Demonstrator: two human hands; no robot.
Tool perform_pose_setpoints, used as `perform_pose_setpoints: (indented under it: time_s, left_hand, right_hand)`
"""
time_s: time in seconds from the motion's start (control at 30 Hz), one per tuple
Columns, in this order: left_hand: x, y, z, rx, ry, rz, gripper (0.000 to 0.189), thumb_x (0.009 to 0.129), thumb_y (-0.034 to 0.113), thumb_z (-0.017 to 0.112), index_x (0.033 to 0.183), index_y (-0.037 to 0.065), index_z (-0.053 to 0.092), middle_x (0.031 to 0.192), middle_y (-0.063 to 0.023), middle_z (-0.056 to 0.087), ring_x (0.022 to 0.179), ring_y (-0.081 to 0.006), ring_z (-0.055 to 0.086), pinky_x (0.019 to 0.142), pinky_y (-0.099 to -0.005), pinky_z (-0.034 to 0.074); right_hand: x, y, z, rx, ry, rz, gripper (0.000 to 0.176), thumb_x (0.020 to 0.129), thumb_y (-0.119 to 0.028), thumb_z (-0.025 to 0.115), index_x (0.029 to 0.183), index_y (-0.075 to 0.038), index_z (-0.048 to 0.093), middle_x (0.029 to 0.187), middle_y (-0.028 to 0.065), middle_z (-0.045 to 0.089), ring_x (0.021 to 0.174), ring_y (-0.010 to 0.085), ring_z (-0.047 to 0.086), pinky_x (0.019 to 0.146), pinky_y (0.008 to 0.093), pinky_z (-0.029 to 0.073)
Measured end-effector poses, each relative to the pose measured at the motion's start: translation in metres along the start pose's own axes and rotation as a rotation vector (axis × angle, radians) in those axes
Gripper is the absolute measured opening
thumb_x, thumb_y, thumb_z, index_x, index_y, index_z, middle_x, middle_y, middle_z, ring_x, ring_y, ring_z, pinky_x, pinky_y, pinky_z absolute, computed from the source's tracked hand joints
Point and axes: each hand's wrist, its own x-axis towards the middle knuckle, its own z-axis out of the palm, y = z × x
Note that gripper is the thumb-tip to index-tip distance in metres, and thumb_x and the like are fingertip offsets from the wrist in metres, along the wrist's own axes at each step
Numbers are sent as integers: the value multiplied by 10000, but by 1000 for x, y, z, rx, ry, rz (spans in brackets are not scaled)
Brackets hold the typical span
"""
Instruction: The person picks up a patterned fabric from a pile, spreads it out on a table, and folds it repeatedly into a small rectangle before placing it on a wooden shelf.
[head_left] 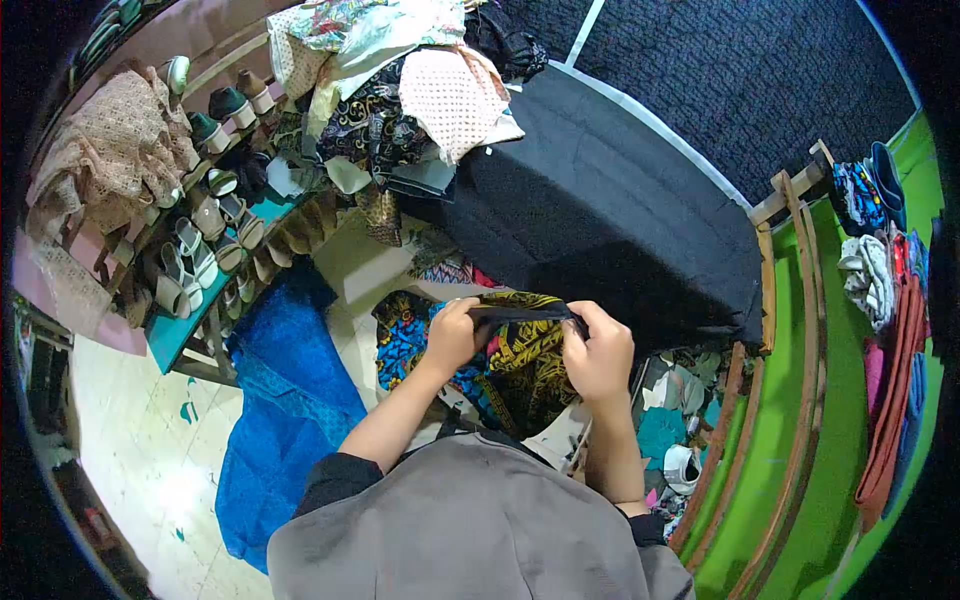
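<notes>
A patterned cloth point(527, 362) in yellow and black hangs between my two hands, its dark upper edge stretched from one to the other. My left hand point(455, 338) is closed on the left end of that edge. At the right end, my right hand point(598, 352) pinches the dark edge between thumb and fingers. Blue, black and yellow patterned fabric point(402, 340) lies below and to the left, partly behind my left forearm. Whether it belongs to the same piece, I cannot tell.
A black-covered table point(600, 190) stands ahead, with piled fabrics point(385, 100) at its left. Shoe racks point(165, 335) are at the left, near blue cloth point(285, 420) on the floor. Scraps point(665, 425) lie at the right beside wooden rails point(800, 400) and hanging garments point(895, 370).
</notes>
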Motion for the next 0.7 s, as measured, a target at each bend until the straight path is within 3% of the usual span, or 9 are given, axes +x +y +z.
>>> perform_pose_setpoints:
  time_s: [0.07, 0.1, 0.17, 0.23, 0.3, 0.47, 0.57, 0.63, 0.7]
  left_hand:
    - [-5, -6, -7, 42, -42, -78, 195, 635, 68, 628, 775, -65, 599, 917, -169, 589, 851, -341, 554, 782, -383, 441]
    - [-12, -19, -2, 91, 0, -100, 180, 629, 31, 604, 785, -59, 602, 934, -166, 585, 864, -338, 546, 787, -378, 439]
    - [-21, -37, -8, 163, -14, -175, 172, 621, 20, 589, 778, -48, 602, 922, -161, 583, 862, -335, 543, 778, -376, 440]
    - [-29, -57, -15, 218, 36, -184, 144, 616, -4, 563, 752, -41, 596, 914, -155, 582, 849, -335, 541, 768, -378, 438]
    - [-28, -67, -22, 266, 94, -181, 104, 626, -32, 537, 720, -54, 574, 930, -163, 578, 840, -343, 537, 763, -388, 433]
    - [-26, -84, -2, 241, 98, -217, 197, 636, -49, 524, 824, -75, 576, 963, -184, 575, 893, -366, 534, 871, -418, 403]
    - [-39, -90, 28, 208, -20, -285, 238, 636, -46, 535, 866, -75, 587, 988, -188, 566, 945, -369, 524, 931, -444, 365]
    - [-36, -84, 35, 235, -97, -203, 196, 664, -20, 542, 845, -84, 583, 1001, -180, 561, 928, -358, 524, 927, -434, 361]
    - [-24, -71, 32, 112, -62, -370, 156, 696, 18, 537, 816, -69, 584, 987, -176, 567, 919, -344, 528, 883, -401, 389]
  right_hand:
    - [2, 8, -13, 62, 11, 48, 137, 719, -63, 571, 849, -42, 609, 734, 169, 600, 665, 323, 597, 577, 342, 461]
    - [6, 13, -24, 37, 100, -29, 129, 723, -28, 567, 846, -12, 601, 759, 174, 605, 667, 281, 614, 602, 316, 461]
    - [10, 33, -44, 154, 197, 47, 131, 729, 31, 566, 857, 41, 591, 731, 126, 609, 673, 140, 569, 641, 265, 443]
    - [11, 35, -70, 85, 243, 100, 95, 758, 33, 561, 848, 55, 580, 741, 92, 602, 692, 115, 541, 651, 244, 431]
    - [9, 38, -81, 54, 337, 121, 89, 762, 45, 558, 848, 53, 580, 744, 67, 597, 693, 112, 535, 650, 237, 427]
    - [3, 33, -95, 132, 432, 92, 92, 769, 50, 555, 858, 55, 580, 789, 61, 591, 745, 115, 529, 705, 230, 419]
    - [1, 35, -106, 131, 555, 98, 104, 776, 26, 559, 872, 54, 589, 826, 73, 602, 780, 137, 544, 741, 258, 428]
    - [0, 55, -121, 95, 682, 79, 113, 778, 22, 555, 880, 57, 591, 851, 78, 607, 793, 138, 546, 743, 260, 433]
    - [-6, 85, -143, 121, 848, 87, 160, 784, 46, 503, 925, 66, 577, 874, 87, 601, 805, 150, 548, 750, 256, 438]
